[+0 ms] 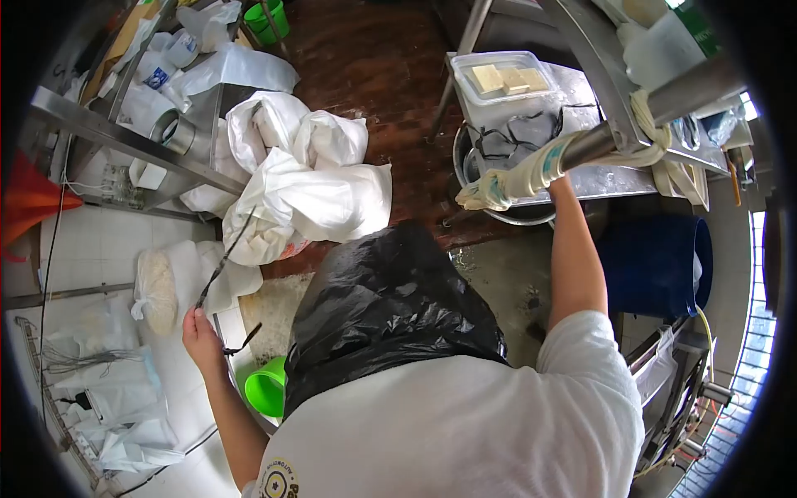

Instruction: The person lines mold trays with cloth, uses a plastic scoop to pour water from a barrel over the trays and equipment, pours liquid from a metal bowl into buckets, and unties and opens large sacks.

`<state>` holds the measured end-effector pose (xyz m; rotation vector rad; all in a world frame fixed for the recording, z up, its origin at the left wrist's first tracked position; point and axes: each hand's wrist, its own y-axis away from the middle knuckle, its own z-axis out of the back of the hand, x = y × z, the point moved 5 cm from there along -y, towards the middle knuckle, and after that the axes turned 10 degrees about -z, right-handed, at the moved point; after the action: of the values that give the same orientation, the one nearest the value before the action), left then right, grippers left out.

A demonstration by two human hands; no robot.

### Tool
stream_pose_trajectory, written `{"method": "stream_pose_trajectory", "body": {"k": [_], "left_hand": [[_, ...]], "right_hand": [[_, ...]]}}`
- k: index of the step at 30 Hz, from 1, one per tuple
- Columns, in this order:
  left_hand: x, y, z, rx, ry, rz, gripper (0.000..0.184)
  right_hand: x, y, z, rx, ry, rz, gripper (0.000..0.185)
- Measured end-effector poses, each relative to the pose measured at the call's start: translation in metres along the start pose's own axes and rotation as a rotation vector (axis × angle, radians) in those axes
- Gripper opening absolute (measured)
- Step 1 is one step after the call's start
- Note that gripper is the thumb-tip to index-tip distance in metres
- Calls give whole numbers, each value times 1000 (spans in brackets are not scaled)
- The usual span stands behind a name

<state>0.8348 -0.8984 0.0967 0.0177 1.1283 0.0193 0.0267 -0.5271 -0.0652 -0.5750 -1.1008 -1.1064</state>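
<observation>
My left hand [200,334] is held out at the left, its fingers closed on a thin twisted black strip [222,264]. One end of the strip rises toward the white sacks; a short loose end hangs below the hand. At the right, my right hand [562,186] reaches up behind a metal bar wrapped with a cream cloth [523,178], which hides its fingers. Beyond that cloth, a black cord [498,143] lies looped over a metal pot. Black plastic sheeting [390,290] covers my front below the white shirt.
White sacks [332,195] slump on the brown floor ahead. A clear tub [498,79] of pale blocks stands on a steel table at the right, above the large metal pot [465,158]. A blue barrel [652,266] is at the right; a green bucket [266,388] sits at my left.
</observation>
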Motion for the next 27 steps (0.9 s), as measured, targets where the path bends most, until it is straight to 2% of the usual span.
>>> {"method": "stream_pose_trajectory", "body": {"k": [2, 3, 4, 6, 8, 10, 12, 14, 15, 17, 18, 20, 22, 27], "left_hand": [[-2, -10, -10, 67, -289, -275, 25], [0, -14, -17, 110, -400, -397, 25], [-9, -10, -31, 180, -409, -312, 25], [-3, -8, -70, 215, -385, -437, 30], [-36, 8, -124, 464, -434, -420, 30], [-68, 28, -177, 636, -270, -617, 24], [-95, 46, -218, 872, -220, -750, 22], [-116, 60, -246, 1042, -137, -881, 19], [-124, 62, -254, 1035, -136, -883, 19], [-138, 64, -259, 1081, -19, -971, 19], [-139, 56, -256, 1075, -16, -972, 19], [-135, 38, -250, 1043, -92, -956, 19], [-113, 18, -243, 1016, -139, -962, 20], [-11, -37, -228, 984, -260, -931, 21]], "right_hand": [[-19, 13, 20, -193, 724, -2, 37], [-63, 15, 33, -219, 926, -121, 27], [-41, 63, 10, 230, 1624, 269, 25], [-59, 117, -16, 837, 1442, -208, 17], [49, 209, -59, 773, 740, -686, 18], [129, 248, -119, 689, 569, -48, 27], [184, 272, -169, 530, 240, 207, 34], [254, 299, -205, 493, 253, 605, 41], [254, 299, -216, 494, 254, 611, 41], [246, 305, -246, 765, 300, 602, 39], [246, 305, -248, 767, 303, 606, 39], [223, 300, -246, 949, 73, -220, 34], [221, 298, -244, 903, 59, -197, 32], [214, 298, -259, 1007, 22, -407, 27]]}}
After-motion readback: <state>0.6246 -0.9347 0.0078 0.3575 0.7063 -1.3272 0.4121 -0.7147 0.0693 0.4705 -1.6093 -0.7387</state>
